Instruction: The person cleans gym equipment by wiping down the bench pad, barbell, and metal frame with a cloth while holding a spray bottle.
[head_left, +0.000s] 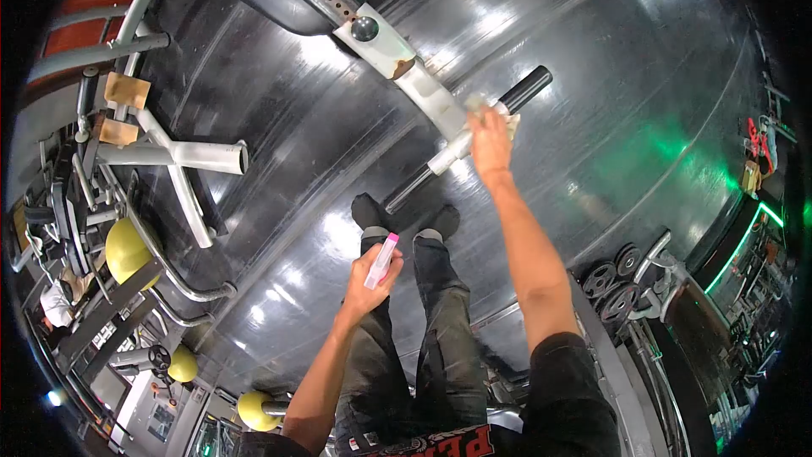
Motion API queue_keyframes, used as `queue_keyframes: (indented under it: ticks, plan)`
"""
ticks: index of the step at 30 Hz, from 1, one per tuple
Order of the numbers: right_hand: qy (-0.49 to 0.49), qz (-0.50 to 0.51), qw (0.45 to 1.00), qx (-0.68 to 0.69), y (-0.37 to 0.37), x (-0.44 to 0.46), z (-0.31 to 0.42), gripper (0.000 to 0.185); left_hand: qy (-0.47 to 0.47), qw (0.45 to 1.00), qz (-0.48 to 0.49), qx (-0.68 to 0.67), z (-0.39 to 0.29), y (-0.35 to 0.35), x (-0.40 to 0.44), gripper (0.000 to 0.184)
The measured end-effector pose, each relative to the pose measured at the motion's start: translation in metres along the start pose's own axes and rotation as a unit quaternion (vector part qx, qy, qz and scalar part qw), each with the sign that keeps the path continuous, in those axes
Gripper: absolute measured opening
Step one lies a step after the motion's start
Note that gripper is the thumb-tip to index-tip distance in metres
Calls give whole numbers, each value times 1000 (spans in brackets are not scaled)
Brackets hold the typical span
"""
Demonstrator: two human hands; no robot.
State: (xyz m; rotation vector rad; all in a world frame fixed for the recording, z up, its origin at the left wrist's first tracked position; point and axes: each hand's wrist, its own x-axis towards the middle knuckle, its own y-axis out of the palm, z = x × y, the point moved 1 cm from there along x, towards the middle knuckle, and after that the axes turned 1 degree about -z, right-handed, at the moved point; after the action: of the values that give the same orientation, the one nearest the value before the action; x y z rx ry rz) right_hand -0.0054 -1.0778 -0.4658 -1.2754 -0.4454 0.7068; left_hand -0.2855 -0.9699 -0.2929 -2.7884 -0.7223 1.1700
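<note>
My left hand (pixel 365 289) is closed around a small pale bottle with a pink top (pixel 383 262), held above my legs. With my right arm stretched forward, my right hand (pixel 491 149) presses a light-coloured cloth (pixel 513 123) against the white foot crossbar of a gym bench (pixel 455 152). The cloth shows only in part around my fingers. On both sides of my right hand the crossbar ends in black grips, one at the upper right (pixel 529 87) and one pointing toward my feet. The bench's white post (pixel 427 95) runs up from the crossbar to a dark pad.
Grey gym frames (pixel 194 155) and a yellow ball (pixel 131 252) stand on the left. Weight plates (pixel 616 300) are at the right. My feet (pixel 370 211) are on the shiny dark floor (pixel 592 152), close to the crossbar's lower end.
</note>
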Motion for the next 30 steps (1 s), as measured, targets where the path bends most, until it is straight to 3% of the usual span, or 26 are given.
queue_keyframes:
  ticks: [3,4,6,7,9,10,12,13,15,16,18,19,23,26,30]
  plan:
    - [-120,83,984,100,4,-23,19,34,18,999,-9,-26,-5,8,3,10]
    - [-121,82,984,99,1,-20,12,34,2,1000,-3,-29,-8,12,3,10]
    - [-241,139,954,115,-7,-17,-1,33,-14,999,1,-29,-15,16,4,10]
    - [-242,138,953,119,-5,-13,-13,33,-12,1000,5,-21,-20,17,4,11]
    - [-21,90,964,251,-1,6,-33,38,-11,1000,7,-8,-22,21,5,11]
    - [-22,89,963,255,0,6,-30,38,2,1000,-2,-25,-20,25,6,11]
    - [-22,-34,999,-2,-6,-3,-27,44,14,999,-9,-42,-19,29,5,10]
    - [-20,-36,999,-5,-8,-12,-21,44,0,999,-3,-36,-20,30,5,10]
    - [73,20,988,133,-11,-26,-9,52,-10,999,2,-30,-27,35,7,9]
    - [75,17,988,132,-15,-26,-14,52,-12,1000,5,-25,-31,36,6,9]
    - [-43,88,980,174,-25,-24,-30,55,-9,1000,8,-25,-35,45,6,9]
    - [-46,85,981,171,-30,-16,-39,55,0,999,5,-34,-33,49,9,10]
    - [0,-18,990,142,-50,19,-60,48,33,999,-6,-35,-44,64,15,10]
    - [-23,29,998,43,-31,16,-55,47,22,999,2,-38,-49,74,20,10]
    - [38,53,992,108,-32,-5,-40,45,12,998,7,-68,-62,82,25,9]
